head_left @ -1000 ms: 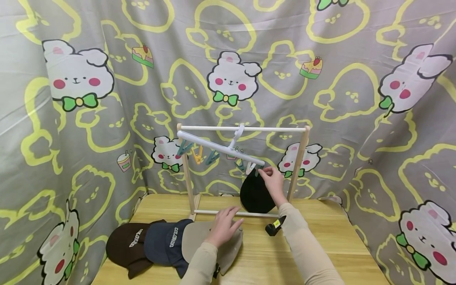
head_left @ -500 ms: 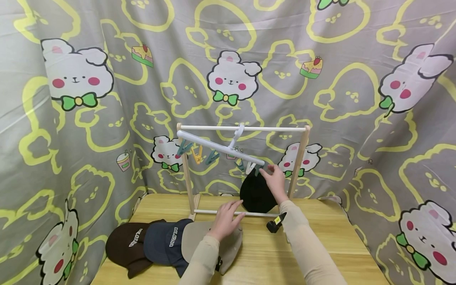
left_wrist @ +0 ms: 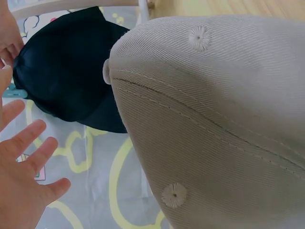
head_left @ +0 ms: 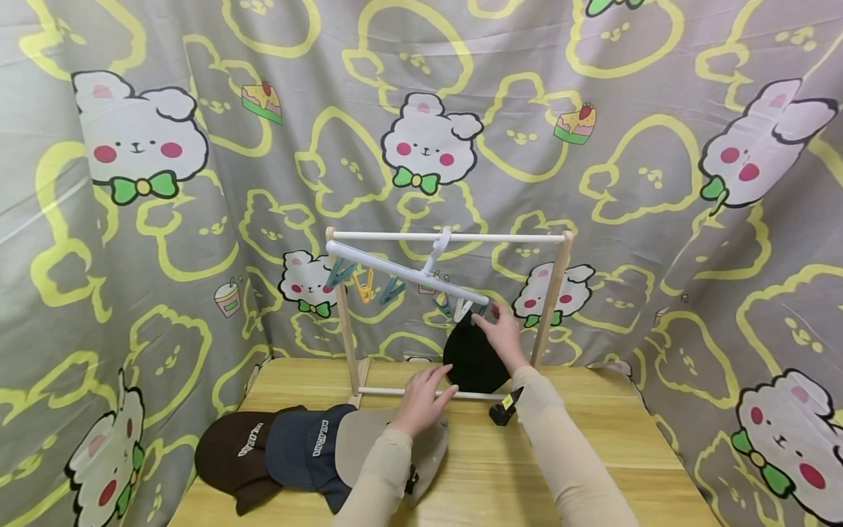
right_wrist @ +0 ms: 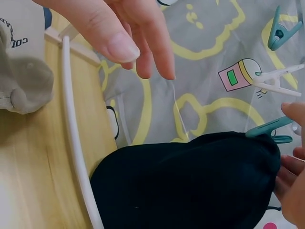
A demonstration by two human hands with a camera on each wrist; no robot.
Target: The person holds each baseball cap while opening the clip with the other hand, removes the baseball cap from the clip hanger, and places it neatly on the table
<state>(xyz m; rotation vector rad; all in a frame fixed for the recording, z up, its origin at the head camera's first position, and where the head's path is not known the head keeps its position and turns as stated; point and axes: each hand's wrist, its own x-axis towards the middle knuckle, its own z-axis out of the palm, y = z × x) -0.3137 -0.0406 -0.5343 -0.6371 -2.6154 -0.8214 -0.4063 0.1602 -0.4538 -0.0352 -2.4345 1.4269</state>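
A black cap (head_left: 467,360) hangs from a teal clip (right_wrist: 267,128) on the white clip hanger (head_left: 408,273). The hanger is hooked over the top bar of a small wooden rack (head_left: 552,293). My right hand (head_left: 492,322) is at the cap's top and pinches that teal clip; its fingertips (right_wrist: 289,174) touch the black cap (right_wrist: 190,183). My left hand (head_left: 431,388) hovers open with straight fingers (left_wrist: 26,176) just above the rack's lower white bar (right_wrist: 76,143), beside the black cap (left_wrist: 66,90) and over a beige cap (head_left: 358,439).
A navy cap (head_left: 299,446) and a brown cap (head_left: 230,454) lie overlapped left of the beige one on the wooden table (head_left: 626,454). More clips (head_left: 365,287) hang along the hanger. A cartoon-print curtain (head_left: 197,183) closes in the back and sides.
My left hand has lifted off the beige cap and moved up and right toward the black cap. My right hand has shifted slightly left at the clip.
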